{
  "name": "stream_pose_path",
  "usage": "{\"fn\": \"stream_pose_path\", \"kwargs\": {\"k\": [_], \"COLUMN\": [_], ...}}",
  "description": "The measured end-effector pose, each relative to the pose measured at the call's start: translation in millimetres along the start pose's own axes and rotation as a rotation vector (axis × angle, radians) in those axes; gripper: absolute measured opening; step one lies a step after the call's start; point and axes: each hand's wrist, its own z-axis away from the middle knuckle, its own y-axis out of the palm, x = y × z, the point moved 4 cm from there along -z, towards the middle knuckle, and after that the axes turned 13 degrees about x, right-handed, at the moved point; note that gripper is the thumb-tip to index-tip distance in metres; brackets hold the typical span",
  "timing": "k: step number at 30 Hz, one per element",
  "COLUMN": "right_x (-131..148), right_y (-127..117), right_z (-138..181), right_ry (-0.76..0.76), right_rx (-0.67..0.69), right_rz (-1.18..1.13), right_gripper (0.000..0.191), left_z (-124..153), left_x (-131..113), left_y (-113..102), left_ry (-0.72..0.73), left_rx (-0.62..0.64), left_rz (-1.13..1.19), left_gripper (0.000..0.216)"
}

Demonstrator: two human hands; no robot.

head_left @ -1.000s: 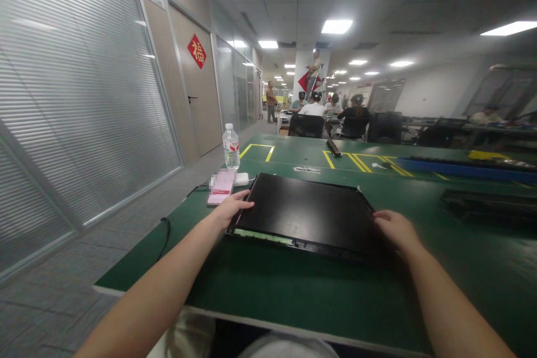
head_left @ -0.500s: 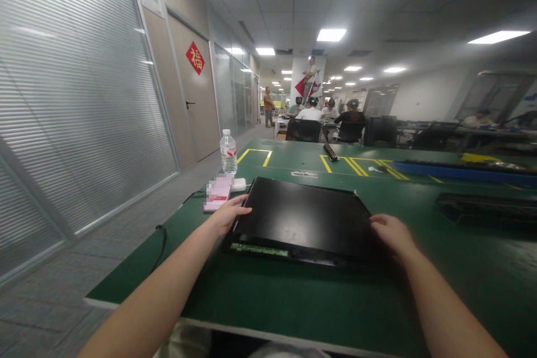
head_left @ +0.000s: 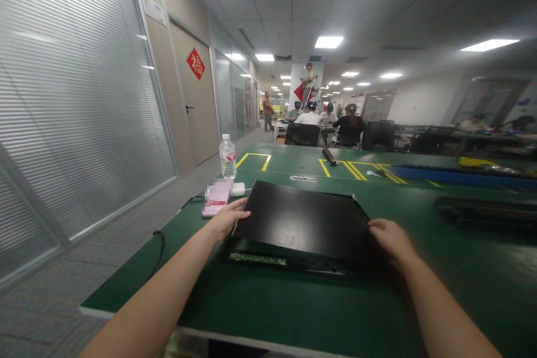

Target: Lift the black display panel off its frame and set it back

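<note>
A flat black panel point(head_left: 302, 218) lies on the green table point(head_left: 293, 302), its near edge lifted off a lower frame that carries a thin green circuit strip point(head_left: 257, 259). My left hand point(head_left: 224, 219) grips the panel's left edge with curled fingers. At the opposite side, my right hand point(head_left: 390, 238) holds the right edge, fingers wrapped around it.
A pink phone point(head_left: 217, 200), a white charger point(head_left: 238, 189) and a water bottle point(head_left: 227, 156) stand left of the panel. Dark trays point(head_left: 482, 210) and a blue strip point(head_left: 457, 172) lie at the right. Several people sit at desks far behind; one stands on a ladder point(head_left: 309, 86).
The panel's near edge has risen off the frame beneath it, showing a gap. Both hands stay on its side edges.
</note>
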Motion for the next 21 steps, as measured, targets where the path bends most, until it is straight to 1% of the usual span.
{"fn": "stream_pose_path", "kwargs": {"k": [5, 10, 15, 21], "right_x": [4.6, 6.3, 2.6, 5.5], "right_y": [-1.9, -3.2, -2.2, -3.0], "right_z": [2.9, 4.5, 2.4, 3.4], "right_ry": [0.012, 0.015, -0.003, 0.029], "right_rx": [-0.004, 0.012, 0.008, 0.018], "right_rz": [0.011, 0.010, 0.003, 0.026], "right_gripper": [0.023, 0.024, 0.023, 0.024], "left_z": [1.2, 3.9, 7.7, 9.9], "left_x": [-2.1, -7.6, -11.5, -13.2], "left_y": [2.7, 9.1, 16.6, 16.7], "left_ry": [0.005, 0.062, 0.052, 0.066], "left_rx": [-0.022, -0.020, 0.010, 0.032], "left_rz": [-0.001, 0.012, 0.036, 0.054], "left_gripper": [0.073, 0.060, 0.058, 0.058]}}
